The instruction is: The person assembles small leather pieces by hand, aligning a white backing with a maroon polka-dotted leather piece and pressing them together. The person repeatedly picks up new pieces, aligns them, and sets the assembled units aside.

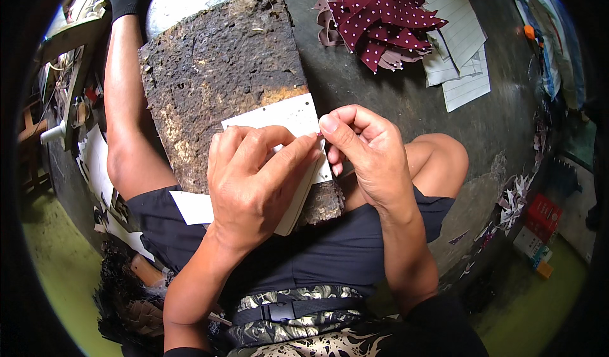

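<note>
A slab (216, 59) lay beneath and ahead of the left hand (250, 179), its near end at the lap. On the slab was a card (273, 113), partly under the left hand, while the right hand (374, 157) hung just beyond the card's right edge, its fingertips close to the left's. Another paper piece (192, 208) sat just left of the left hand. Well ahead of the right hand lay a pile of cut pieces (380, 14), with paper sheets (469, 87) to its right (partly beneath it, as far as showed). The left leg (124, 78) stretched along the slab's left side; the right knee (441, 157) was beside the right hand. Scraps (515, 197) lay farther right, and a belt buckle (278, 311) was behind both hands.
</note>
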Tool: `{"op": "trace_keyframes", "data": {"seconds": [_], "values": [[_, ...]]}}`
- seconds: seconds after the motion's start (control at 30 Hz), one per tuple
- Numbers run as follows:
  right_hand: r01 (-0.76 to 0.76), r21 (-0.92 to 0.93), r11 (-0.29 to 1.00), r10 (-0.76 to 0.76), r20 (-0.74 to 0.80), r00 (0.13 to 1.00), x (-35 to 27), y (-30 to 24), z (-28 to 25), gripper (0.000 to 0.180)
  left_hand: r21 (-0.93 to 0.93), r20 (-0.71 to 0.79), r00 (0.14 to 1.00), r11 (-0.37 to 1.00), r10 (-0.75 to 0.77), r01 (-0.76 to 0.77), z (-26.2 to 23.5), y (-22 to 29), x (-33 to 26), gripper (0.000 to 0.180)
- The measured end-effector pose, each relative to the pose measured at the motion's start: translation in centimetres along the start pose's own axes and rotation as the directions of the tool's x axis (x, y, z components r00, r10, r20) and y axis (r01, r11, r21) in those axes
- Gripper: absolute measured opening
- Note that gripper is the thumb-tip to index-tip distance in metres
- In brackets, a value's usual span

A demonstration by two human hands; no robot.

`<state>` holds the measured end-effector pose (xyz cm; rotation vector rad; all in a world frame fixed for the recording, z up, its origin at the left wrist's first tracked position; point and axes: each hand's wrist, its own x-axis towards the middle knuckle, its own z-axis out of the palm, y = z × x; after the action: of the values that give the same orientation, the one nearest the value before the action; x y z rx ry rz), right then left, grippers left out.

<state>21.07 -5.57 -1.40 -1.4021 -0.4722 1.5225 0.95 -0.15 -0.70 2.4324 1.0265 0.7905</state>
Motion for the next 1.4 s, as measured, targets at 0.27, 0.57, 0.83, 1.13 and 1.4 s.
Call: {"op": "trace_keyframes", "data": {"seconds": [0.27, 0.57, 0.83, 1.13, 1.4], "values": [[-0.003, 0.023, 1.0, 0.002, 0.016, 1.0, 0.1, -0.1, -0.1, 0.023, 0.027, 0.021, 0.999, 0.999, 0.037, -0.038, -0.1, -0.1, 0.0, 0.037], [-0.026, -0.02, 0.999, 0.026, -0.003, 1.0, 0.1, 0.1, -0.1, 0.024, 0.034, 0.039, 0.998, 0.998, 0.045, -0.047, -0.2, -0.2, 0.1, 0.036], [0.025, 0.006, 1.0, -0.025, -0.014, 1.0, 0.5, 0.7, 0.3, 0.027, 0.032, 0.021, 0.999, 0.999, 0.028, -0.028, -0.1, -0.3, 0.6, 0.034], [0.078, 0.022, 0.997, -0.079, 0.029, 0.996, 0.9, 1.9, 0.3, 0.027, 0.03, 0.011, 1.0, 1.0, 0.002, -0.002, -0.1, -0.1, 1.0, 0.029], [0.161, -0.035, 0.986, -0.159, 0.046, 0.986, 1.2, 2.0, 0.3, 0.03, 0.005, 0.006, 1.0, 1.0, -0.007, 0.007, 0.1, 0.2, 1.5, 0.027]]}}
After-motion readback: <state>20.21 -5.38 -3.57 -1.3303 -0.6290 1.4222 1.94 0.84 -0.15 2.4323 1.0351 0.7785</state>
